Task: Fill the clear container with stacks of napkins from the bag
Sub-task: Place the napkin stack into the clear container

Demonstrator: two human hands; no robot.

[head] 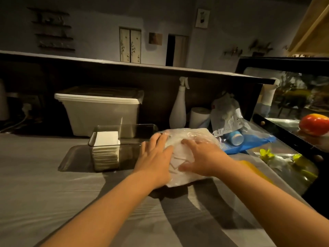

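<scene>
Pressing bag (pixel 193 137) (left hand (pixel 153 157), right hand (pixel 206 157))

A grey desk (pixel 44 184) runs from near to far. At its far edge stands a white lidded storage bin (pixel 99 113), and left of it a plug (pixel 26 106) sits in a socket. Right of the bin a white spray bottle (pixel 178 111) hangs from a dark shelf (pixel 124 64), just beside a paper roll (pixel 198 116). Further right stands a crumpled labelled sack (pixel 226 114), with a blue cup (pixel 235 138) lying on blue plastic (pixel 252 143). At the far right a red fruit (pixel 314 123) rests by a metal tray (pixel 284 122). Pictures (pixel 130 45) hang on the back wall.
</scene>
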